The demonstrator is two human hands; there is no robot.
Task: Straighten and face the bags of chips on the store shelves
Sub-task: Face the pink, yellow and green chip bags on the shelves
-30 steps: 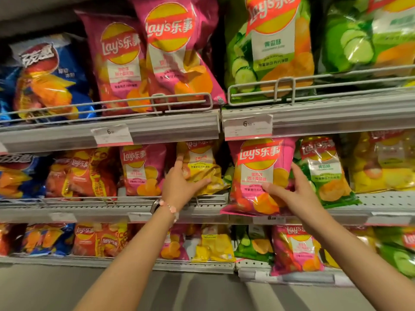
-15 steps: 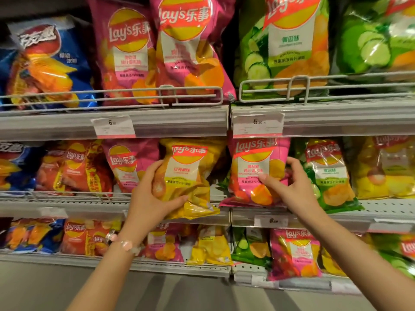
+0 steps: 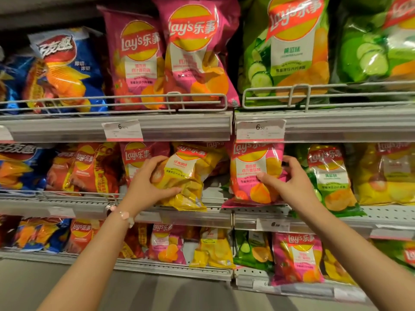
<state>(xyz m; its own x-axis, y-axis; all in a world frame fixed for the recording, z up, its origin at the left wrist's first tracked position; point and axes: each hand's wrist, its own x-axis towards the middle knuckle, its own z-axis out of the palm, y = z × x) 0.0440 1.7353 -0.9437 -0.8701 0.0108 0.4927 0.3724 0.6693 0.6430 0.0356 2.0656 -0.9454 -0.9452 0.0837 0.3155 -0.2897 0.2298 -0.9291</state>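
Head camera: on the middle shelf (image 3: 202, 217), the left hand (image 3: 146, 187) grasps a tilted yellow Lay's bag (image 3: 188, 176); the right hand (image 3: 289, 182) pinches a pink Lay's bag (image 3: 253, 171) just right of it. A green cucumber bag (image 3: 330, 176) stands beside the pink one, partly behind the right hand. Price tags (image 3: 260, 130) above cover the bag tops. The print on them is blurred.

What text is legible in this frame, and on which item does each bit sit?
"Lay's乐事": logo on the pink bag that the right hand grips.
"Lay's乐事": top-shelf pink bag.
"黄瓜味": top-shelf green bag.
"6.50", roughly: right price tag; small digits blurred.
"6": left price tag; rest blurred.
Yellow bag in the left hand: logo creased, flavour text blurred.
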